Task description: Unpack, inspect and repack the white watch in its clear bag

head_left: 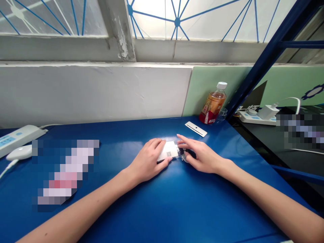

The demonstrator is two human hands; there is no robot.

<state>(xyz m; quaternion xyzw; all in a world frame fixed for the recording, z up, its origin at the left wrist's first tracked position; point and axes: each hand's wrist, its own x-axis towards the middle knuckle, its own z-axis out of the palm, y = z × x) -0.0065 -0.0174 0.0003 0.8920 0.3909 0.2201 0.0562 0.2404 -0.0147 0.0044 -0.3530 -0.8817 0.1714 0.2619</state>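
Note:
A white card in a clear plastic sleeve (170,149) lies on the blue table in front of me, with a small printed square, like a QR code, near its lower edge. My left hand (152,158) is closed on its left side, thumb along the near edge and fingers over the far edge. At the sleeve's right end my right hand (199,155) curves its thumb and fingers around a small dark and shiny part (184,154). The right index finger is raised and extended. Most of that small part is hidden under the fingers.
Beyond my right hand lies a white slotted plate (196,129); behind it stands a drink bottle (214,103). On the left are a power strip (21,138), a white charger (20,152) and a blurred-out object (68,172). A blue metal frame (263,64) rises at right.

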